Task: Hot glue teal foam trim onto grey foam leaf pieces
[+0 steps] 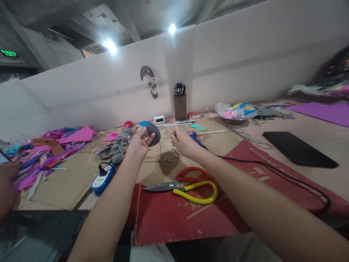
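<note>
My left hand (141, 142) is closed around a dark grey felt piece (153, 134) with a curved outer edge and stitch-like lines. A grey cord hangs down from this piece toward a loose tangle of cord (171, 158) on the cardboard. To the right, apart from the felt, my right hand (180, 141) is closed in a pinch; whatever its fingertips hold is too small to make out. Just beyond that hand lies a blue tool (194, 137) with a black cable, partly hidden. Scissors (163, 186) with one red and one yellow handle lie in front of both hands.
Grey felt pieces with pink dots (113, 147) and a blue-white power strip (103, 179) lie left. A bottle (180, 103) stands by the wall, under a hanging grey crescent (147, 72). A black phone (300, 149) rests right. Another person's hand (8, 178) shows far left.
</note>
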Motion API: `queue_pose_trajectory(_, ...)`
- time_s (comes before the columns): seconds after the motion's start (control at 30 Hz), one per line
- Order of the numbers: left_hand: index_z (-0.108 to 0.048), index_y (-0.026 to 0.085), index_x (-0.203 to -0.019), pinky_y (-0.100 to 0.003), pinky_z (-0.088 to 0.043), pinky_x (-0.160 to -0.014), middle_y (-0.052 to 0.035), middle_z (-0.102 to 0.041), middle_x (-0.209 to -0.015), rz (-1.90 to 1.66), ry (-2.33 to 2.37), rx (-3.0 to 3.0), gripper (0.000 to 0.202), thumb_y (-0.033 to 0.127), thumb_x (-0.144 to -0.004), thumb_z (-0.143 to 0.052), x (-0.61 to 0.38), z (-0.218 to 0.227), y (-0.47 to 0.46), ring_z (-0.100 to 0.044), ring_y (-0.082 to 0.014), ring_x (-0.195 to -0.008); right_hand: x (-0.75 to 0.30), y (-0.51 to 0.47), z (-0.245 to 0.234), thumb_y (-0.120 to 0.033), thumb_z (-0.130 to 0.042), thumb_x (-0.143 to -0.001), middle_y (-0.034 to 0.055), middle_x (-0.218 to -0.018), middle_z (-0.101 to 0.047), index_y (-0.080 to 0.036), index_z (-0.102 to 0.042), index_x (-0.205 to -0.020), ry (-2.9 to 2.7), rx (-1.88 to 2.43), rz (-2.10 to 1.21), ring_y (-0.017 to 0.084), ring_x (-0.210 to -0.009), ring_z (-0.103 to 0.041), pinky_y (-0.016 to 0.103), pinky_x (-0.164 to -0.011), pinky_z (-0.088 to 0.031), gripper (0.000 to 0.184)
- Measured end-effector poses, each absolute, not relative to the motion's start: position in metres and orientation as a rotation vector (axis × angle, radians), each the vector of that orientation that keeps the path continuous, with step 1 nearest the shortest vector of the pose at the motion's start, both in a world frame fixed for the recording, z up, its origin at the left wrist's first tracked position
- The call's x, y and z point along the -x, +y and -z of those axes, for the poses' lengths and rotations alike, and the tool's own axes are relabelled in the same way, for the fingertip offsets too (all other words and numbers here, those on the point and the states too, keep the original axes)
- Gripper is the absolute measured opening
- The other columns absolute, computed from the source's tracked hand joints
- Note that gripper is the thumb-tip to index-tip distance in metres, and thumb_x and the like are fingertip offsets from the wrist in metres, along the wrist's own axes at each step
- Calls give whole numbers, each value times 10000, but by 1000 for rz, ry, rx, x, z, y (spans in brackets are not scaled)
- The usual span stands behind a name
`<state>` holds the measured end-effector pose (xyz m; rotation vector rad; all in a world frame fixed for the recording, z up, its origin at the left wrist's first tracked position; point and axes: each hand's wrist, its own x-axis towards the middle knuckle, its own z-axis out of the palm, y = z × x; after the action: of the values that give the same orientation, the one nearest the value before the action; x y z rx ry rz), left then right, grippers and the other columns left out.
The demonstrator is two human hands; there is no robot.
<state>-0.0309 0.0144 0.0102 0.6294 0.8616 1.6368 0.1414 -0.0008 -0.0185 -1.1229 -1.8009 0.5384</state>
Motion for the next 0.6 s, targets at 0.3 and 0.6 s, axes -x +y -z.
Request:
queue_pose_trajectory(0.3, -609, 121, -751, -264, -587, -637, -43, -693, -718, -1715, 860, -754, 47, 83, -778, -607, 35, -8, 14, -670, -120, -634, -199, 12, 6, -213, -441, -853, 193, -971, -655, -101, -593, -1006, -1731, 1807, -176, 242, -876, -613, 309, -722, -424, 243)
queue_pose_trajectory(0.6, -618, 109, -747, -261, -580, -640, -52, -683, -747, -1686, 842, -859, 23, 102, -761, -635, 30, -1, 13, -658, -110, -624, -203, 27, 47, -288, -608, -724, 181, -910, -711, -121, -714, -869, -2103, 2041, -241, 252, -804, -668, 285, -638, -464, 245)
